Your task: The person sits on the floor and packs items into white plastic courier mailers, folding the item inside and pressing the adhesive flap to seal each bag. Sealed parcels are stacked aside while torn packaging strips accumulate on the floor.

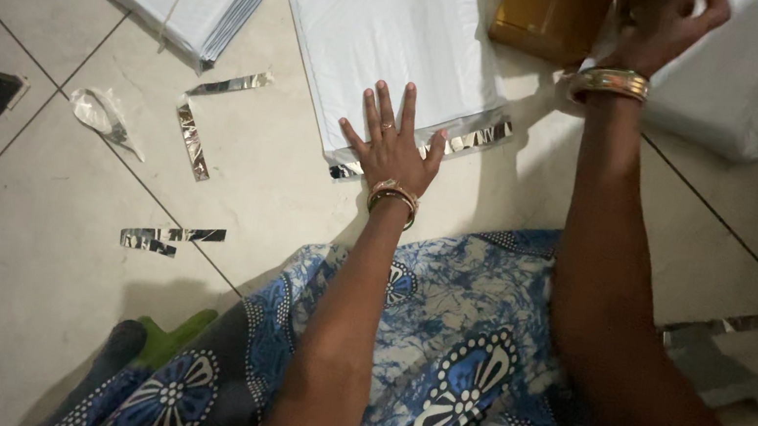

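while the left hand (392, 151) presses the white mailer (390, 32), strips (194, 140) lie nearby.

floor left: foil strips (193, 139), plastic scrap (101, 115) | centre tiles free

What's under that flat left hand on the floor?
The left hand presses flat on the near end of a white mailer bag, beside its shiny strip. Whatever is inside the bag is hidden.

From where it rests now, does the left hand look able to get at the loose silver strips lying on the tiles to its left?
Probably yes. The left hand lies flat on the near white mailer's shiny flap, and only bare tile separates it from the loose silver strips. Nothing stands between; a sideways reach looks enough.
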